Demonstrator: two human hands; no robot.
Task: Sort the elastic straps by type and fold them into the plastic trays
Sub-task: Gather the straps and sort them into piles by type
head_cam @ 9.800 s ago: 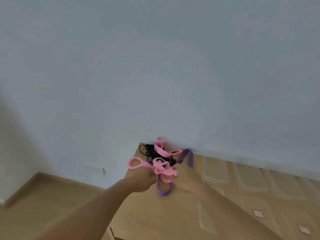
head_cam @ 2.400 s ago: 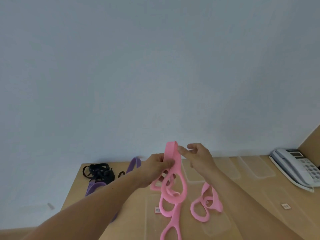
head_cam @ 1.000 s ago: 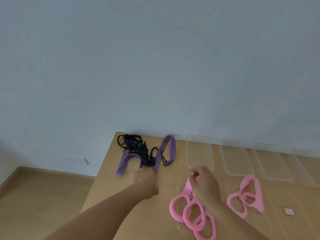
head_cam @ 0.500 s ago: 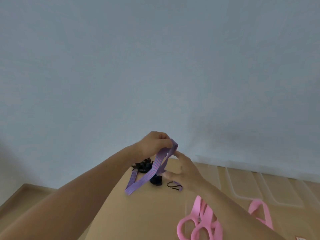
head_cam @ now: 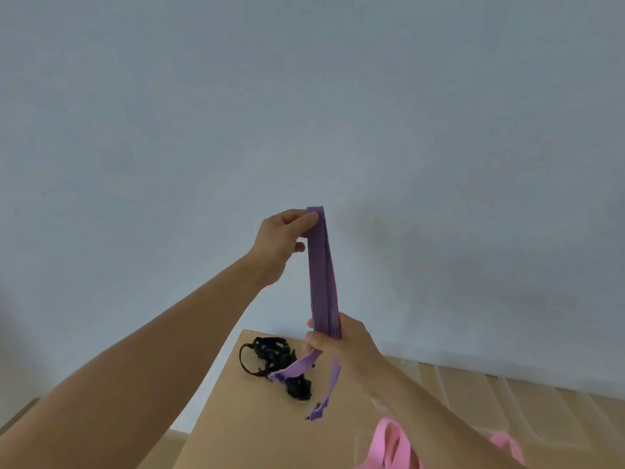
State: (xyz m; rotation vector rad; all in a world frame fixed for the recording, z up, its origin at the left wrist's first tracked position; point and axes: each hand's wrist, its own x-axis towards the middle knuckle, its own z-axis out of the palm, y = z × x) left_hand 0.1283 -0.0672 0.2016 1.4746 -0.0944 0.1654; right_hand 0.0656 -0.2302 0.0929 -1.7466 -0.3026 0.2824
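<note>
Purple strap (head_cam: 323, 272) stretched between left hand (head_cam: 282, 242) and right hand (head_cam: 341, 343).

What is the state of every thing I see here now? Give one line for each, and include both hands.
Left hand: pinches the top of the purple strap.
Right hand: grips it lower down.
Purple strap: doubled, stretched upright, ends hanging loose.
Black straps: tangled heap on the table.
Pink straps: lying on the table, partly out of view.
Plastic trays: flat along the wall.

Strap (head_cam: 323, 272) between left hand (head_cam: 282, 240), right hand (head_cam: 341, 348)
</note>
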